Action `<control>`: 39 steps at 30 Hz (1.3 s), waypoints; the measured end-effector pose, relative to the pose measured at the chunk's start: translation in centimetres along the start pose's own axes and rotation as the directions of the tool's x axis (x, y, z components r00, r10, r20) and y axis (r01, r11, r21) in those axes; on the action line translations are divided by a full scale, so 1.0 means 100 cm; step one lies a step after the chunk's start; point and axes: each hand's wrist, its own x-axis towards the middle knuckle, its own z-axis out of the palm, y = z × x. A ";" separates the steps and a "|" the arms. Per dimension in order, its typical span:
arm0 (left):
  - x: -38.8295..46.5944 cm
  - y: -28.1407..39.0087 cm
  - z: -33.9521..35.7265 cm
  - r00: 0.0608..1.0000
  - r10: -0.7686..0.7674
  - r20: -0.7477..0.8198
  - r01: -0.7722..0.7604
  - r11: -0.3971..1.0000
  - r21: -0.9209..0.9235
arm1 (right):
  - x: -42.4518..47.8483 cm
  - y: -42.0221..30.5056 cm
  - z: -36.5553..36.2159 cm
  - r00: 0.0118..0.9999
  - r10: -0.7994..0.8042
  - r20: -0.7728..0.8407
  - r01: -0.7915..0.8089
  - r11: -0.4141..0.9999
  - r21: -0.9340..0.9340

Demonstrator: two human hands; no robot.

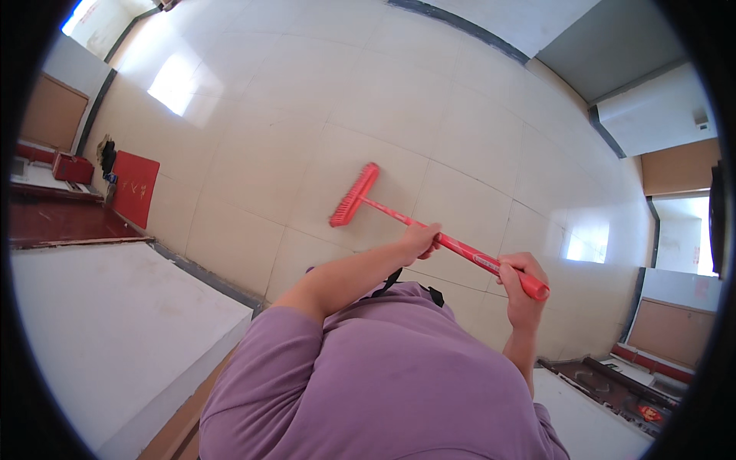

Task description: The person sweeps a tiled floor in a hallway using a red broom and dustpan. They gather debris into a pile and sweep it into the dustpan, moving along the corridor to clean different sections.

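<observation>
Both hands hold the handle (464, 248) of a red long-handled floor brush, which slants from the lower right to the upper left before my body. My left hand (421, 244) wraps the handle around its middle. Close to the thick, rounded end, my right hand (523, 277) grips it. The brush head (357, 194) is a long red bar set crosswise, its red bristles facing left, away from the handle. It is over or on the pale tiled floor (322, 155); whether the bristles touch the tiles I cannot tell.
A red mat (135, 187) lies at a doorway on the left, with dark items beside it. A white wall (126, 299) rises close on my left. Dark skirting (460, 26) edges the far wall. At the lower right is another doorway with a dark threshold (598, 379).
</observation>
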 end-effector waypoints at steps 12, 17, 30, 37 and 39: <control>-0.005 0.025 0.052 0.942 -0.170 0.289 0.208 0.972 -0.108 | 0.000 -0.051 -0.009 0.942 -0.302 -0.149 0.258 0.931 -0.258; -0.013 0.063 0.031 0.974 -0.080 0.213 0.130 0.963 -0.234 | 0.024 -0.063 0.008 0.904 -0.417 -0.096 0.391 0.896 -0.209; -0.014 0.172 -0.167 0.977 0.165 -0.134 -0.210 0.859 -0.466 | 0.149 -0.085 0.156 0.918 -0.381 0.113 0.380 0.924 0.029; -0.010 0.158 -0.308 0.898 0.080 -0.432 -0.299 0.832 -0.467 | 0.209 -0.071 0.264 0.911 0.023 0.412 -0.161 0.940 0.302; 0.001 0.141 -0.351 0.873 0.023 -0.487 -0.307 0.802 -0.513 | 0.219 -0.067 0.294 0.845 0.113 0.523 -0.300 0.909 0.289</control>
